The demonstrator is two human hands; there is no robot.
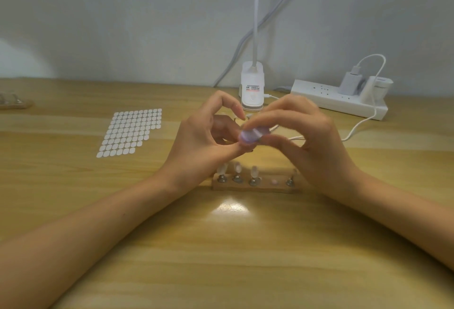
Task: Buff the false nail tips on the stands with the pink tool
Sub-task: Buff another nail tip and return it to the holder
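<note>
My right hand (pixel 309 136) grips the pink tool (pixel 253 134), a small pinkish-lilac block, blurred, held above the table. My left hand (pixel 204 141) pinches something small right against the tool's left end; its thumb tip touches the tool, and the item itself is hidden. Below both hands a wooden base (pixel 255 185) carries several metal stands. Three of them on the left bear translucent false nail tips (pixel 237 168). One slot shows only a pink dot (pixel 274 181). A further stand (pixel 290 181) at the right is partly hidden by my right hand.
A sheet of white adhesive tabs (pixel 132 131) lies at the left. A white clip lamp (pixel 252 87) stands behind my hands. A power strip (pixel 339 97) with a charger and white cable (pixel 361 122) sits at the back right. A tray edge (pixel 14 102) shows far left.
</note>
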